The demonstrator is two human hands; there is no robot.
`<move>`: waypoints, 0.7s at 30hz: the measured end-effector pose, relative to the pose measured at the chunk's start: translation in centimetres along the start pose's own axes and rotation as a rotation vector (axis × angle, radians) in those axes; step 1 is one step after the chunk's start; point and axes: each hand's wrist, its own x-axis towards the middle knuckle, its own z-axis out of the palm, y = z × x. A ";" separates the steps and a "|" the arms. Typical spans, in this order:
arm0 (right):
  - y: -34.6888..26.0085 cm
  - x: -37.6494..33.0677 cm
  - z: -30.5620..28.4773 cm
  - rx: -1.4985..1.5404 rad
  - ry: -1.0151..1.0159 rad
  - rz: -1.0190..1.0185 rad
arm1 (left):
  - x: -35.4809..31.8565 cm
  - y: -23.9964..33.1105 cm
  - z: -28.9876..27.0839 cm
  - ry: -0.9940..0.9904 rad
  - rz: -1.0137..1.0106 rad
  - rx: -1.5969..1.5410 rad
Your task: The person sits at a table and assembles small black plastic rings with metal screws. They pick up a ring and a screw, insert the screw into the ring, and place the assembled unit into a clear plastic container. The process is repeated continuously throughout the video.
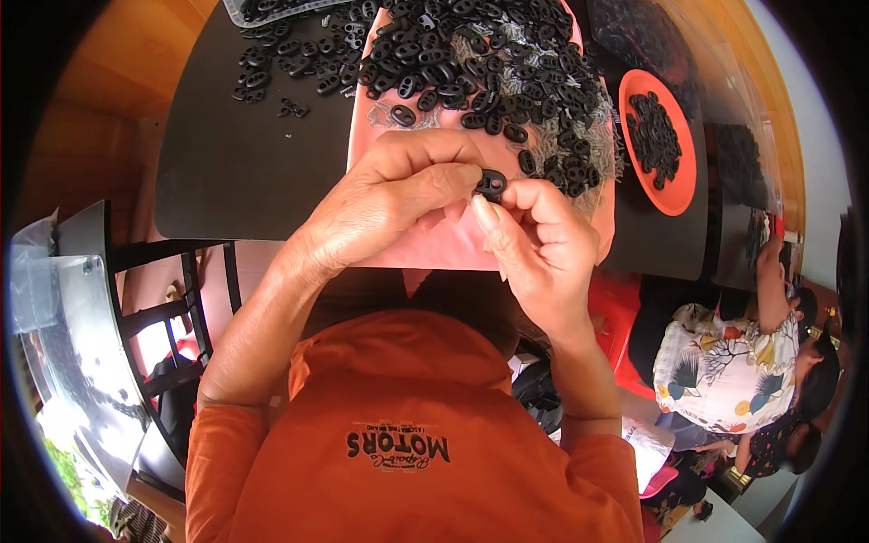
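Between my two hands, over the pink cloth (434, 240), is a small black oval plastic piece with two holes, like a cord lock (491, 185). The thumb and fingers of my left hand (398, 195) pinch its left side. On its right side, the thumb and forefinger of my right hand (543, 231) close on it. My fingertips cover part of the piece. Just beyond my hands lies a heap of similar black cord locks (444, 59), mixed with many small thin silvery pieces (529, 136) that look like springs.
An orange bowl (686, 185) of small black parts stands on the dark table (217, 172) at the right. More black pieces (258, 68) lie loose at the far left, near a clear tray (272, 11). At the right, a person in a patterned shirt (724, 371) reaches towards the table.
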 end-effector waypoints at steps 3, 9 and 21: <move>-0.3 0.3 0.3 -0.213 0.064 -0.117 | 0.1 -0.1 0.1 -0.001 0.019 -0.019; -0.1 1.3 -0.8 -0.486 0.027 -0.383 | 0.2 0.3 0.4 -0.035 0.045 0.009; -0.4 1.4 -1.3 -0.474 -0.010 -0.411 | 0.2 -0.6 0.0 -0.081 0.004 0.084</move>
